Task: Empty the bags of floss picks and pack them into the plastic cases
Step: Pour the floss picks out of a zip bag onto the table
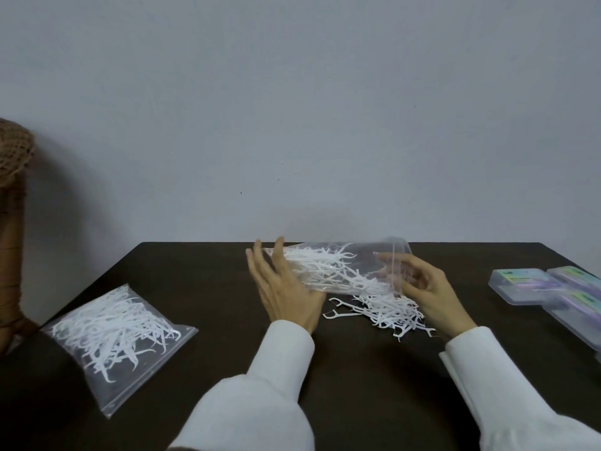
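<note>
Clear plastic bag of white floss picks (pixel 328 268) spans between hands, long axis left-right; left hand (pixel 286 288) flat against closed end, right hand (pixel 429 288) pinching mouth, picks spilling below.

On the worktop (pixel 325 369) we had one full bag (pixel 118 340) lying flat at far left, near the front-left edge. Mid-worktop, a second bag (pixel 338 271) was held up off the surface btwn our hands: left hand (pixel 283 288) at its left end, right hand (pixel 429 288) at its right end. Loose picks (pixel 383 310) lay in a heap under and just in front of that bag. Plastic cases (pixel 549 291) sat at far right, touching each other. The wall (pixel 292 109) stood behind the worktop.
</note>
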`<state>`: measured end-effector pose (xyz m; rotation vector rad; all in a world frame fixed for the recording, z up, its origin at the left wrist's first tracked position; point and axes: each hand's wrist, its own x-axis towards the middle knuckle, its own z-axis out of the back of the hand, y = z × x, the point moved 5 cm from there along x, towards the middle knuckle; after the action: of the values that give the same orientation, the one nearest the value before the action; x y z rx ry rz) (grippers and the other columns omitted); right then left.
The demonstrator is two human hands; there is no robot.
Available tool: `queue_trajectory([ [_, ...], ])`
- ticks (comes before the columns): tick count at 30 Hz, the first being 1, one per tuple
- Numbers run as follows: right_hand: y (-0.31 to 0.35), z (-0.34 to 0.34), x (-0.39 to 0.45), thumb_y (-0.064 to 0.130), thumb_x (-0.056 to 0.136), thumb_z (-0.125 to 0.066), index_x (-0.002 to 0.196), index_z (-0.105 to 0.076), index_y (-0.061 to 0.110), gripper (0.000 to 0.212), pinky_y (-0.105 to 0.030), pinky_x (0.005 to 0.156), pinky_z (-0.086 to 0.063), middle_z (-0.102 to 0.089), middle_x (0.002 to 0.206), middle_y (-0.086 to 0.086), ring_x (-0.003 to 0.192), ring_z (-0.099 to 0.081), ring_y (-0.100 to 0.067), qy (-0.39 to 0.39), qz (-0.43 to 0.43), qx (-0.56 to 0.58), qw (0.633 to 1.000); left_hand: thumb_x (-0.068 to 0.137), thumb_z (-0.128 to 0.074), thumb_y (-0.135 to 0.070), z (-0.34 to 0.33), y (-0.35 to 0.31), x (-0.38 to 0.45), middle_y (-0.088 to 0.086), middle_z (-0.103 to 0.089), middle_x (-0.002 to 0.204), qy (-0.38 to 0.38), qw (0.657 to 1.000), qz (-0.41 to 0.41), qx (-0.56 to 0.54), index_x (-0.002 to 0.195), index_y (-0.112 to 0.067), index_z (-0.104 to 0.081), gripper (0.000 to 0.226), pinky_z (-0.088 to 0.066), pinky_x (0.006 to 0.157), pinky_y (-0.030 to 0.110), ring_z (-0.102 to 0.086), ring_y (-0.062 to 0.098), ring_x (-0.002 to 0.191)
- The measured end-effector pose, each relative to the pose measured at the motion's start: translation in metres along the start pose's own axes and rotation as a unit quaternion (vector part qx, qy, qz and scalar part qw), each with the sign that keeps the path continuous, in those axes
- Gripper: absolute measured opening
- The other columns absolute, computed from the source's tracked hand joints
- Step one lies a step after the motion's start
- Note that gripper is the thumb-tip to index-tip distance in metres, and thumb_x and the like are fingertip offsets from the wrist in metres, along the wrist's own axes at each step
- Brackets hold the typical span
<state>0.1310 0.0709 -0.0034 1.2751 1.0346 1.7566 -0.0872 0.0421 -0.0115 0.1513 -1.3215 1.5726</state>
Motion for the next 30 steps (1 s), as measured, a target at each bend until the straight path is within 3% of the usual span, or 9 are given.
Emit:
queue_trajectory([
  [2, 0.004, 0.0, -0.001, -0.003, 0.085, -0.059, 0.113, -0.062, 0.011, 0.032, -0.023, 0.079, -0.055, -0.065, 0.114, -0.009, 0.103, -0.063, -0.017, -0.01, 0.007, -0.004, 1.0, 0.064, -0.072, -0.009, -0.006, 0.004, -0.001, 0.005, -0.002, 0.153, 0.041, 0.996, 0.058, -0.052, 0.136, -0.026, -0.032, 0.084, -0.043, 0.094, 0.04, -0.023, 0.035, 0.138],
  [5, 0.01, -0.003, -0.003, 0.002, 0.084, -0.06, 0.102, -0.065, 0.019, 0.025, -0.017, 0.072, -0.053, -0.067, 0.106, -0.001, 0.09, -0.063, -0.008, -0.012, 0.012, -0.014, 1.0, 0.069, -0.074, -0.007, -0.009, 0.004, -0.001, 0.005, -0.015, 0.148, 0.061, 0.989, 0.084, -0.106, 0.129, -0.022, -0.035, 0.073, -0.04, 0.082, 0.025, -0.05, 0.031, 0.115],
  [8, 0.007, -0.002, -0.003, 0.006, 0.084, -0.062, 0.101, -0.066, 0.017, 0.021, -0.018, 0.067, -0.054, -0.067, 0.102, 0.001, 0.085, -0.062, -0.017, -0.015, -0.01, -0.013, 1.0, 0.067, -0.075, -0.004, -0.008, 0.003, 0.001, 0.005, -0.031, 0.133, 0.059, 0.987, 0.081, -0.128, 0.123, -0.016, -0.037, 0.069, -0.039, 0.076, 0.019, -0.053, 0.021, 0.098],
  [11, -0.003, -0.005, -0.003, 0.001, 0.083, -0.061, 0.11, -0.063, 0.011, 0.029, -0.022, 0.065, -0.056, -0.062, 0.111, -0.006, 0.091, -0.065, -0.017, 0.005, -0.061, 0.023, 0.998, 0.064, -0.077, -0.001, -0.009, 0.001, 0.002, 0.004, -0.029, 0.123, 0.059, 0.985, 0.065, -0.147, 0.119, -0.01, -0.036, 0.07, -0.038, 0.068, 0.01, -0.05, 0.017, 0.089],
  [14, -0.009, -0.01, -0.004, -0.002, 0.082, -0.061, 0.113, -0.06, 0.014, 0.035, -0.023, 0.063, -0.056, -0.057, 0.114, -0.003, 0.085, -0.068, -0.011, 0.024, -0.095, 0.047, 0.994, 0.053, -0.086, -0.005, -0.016, -0.001, 0.003, -0.001, -0.02, 0.118, 0.069, 0.985, 0.019, -0.155, 0.121, -0.004, -0.033, 0.087, -0.042, 0.084, 0.012, -0.044, 0.015, 0.1],
  [16, -0.009, -0.01, -0.005, -0.002, 0.082, -0.061, 0.114, -0.058, 0.014, 0.036, -0.02, 0.061, -0.055, -0.057, 0.114, 0.0, 0.083, -0.067, -0.008, 0.021, -0.101, 0.043, 0.994, 0.051, -0.087, -0.004, -0.022, -0.001, 0.001, -0.002, -0.015, 0.119, 0.096, 0.985, -0.005, -0.144, 0.128, -0.002, -0.028, 0.097, -0.032, 0.096, 0.007, -0.035, 0.011, 0.106],
  [20, -0.01, -0.004, -0.005, 0.016, 0.073, -0.073, 0.11, -0.061, 0.02, 0.04, -0.016, 0.067, -0.051, -0.063, 0.109, 0.007, 0.093, -0.063, -0.004, 0.018, -0.112, 0.019, 0.993, 0.063, -0.063, 0.021, -0.025, 0.0, -0.001, -0.013, -0.006, 0.119, 0.136, 0.985, -0.009, -0.11, 0.135, -0.011, -0.024, 0.088, -0.02, 0.091, -0.007, -0.038, 0.014, 0.114],
  [25, -0.015, -0.008, -0.008, 0.019, 0.065, -0.078, 0.108, -0.065, 0.019, 0.045, -0.011, 0.069, -0.05, -0.066, 0.11, 0.005, 0.095, -0.065, -0.003, 0.085, -0.137, -0.012, 0.987, 0.075, -0.053, 0.02, -0.014, -0.006, 0.0, -0.007, -0.017, 0.134, 0.131, 0.987, -0.025, -0.087, 0.137, -0.022, -0.029, 0.079, -0.04, 0.099, 0.02, -0.05, 0.017, 0.113],
  [30, -0.015, -0.011, -0.009, 0.0, 0.08, -0.066, 0.098, -0.067, 0.011, 0.021, -0.019, 0.063, -0.055, -0.066, 0.107, -0.001, 0.084, -0.067, -0.013, 0.067, -0.127, -0.03, 0.989, 0.08, -0.047, 0.02, -0.014, -0.005, -0.001, 0.001, -0.018, 0.152, 0.152, 0.985, -0.026, -0.082, 0.143, -0.022, -0.03, 0.078, -0.013, 0.105, 0.008, -0.029, 0.014, 0.137],
])
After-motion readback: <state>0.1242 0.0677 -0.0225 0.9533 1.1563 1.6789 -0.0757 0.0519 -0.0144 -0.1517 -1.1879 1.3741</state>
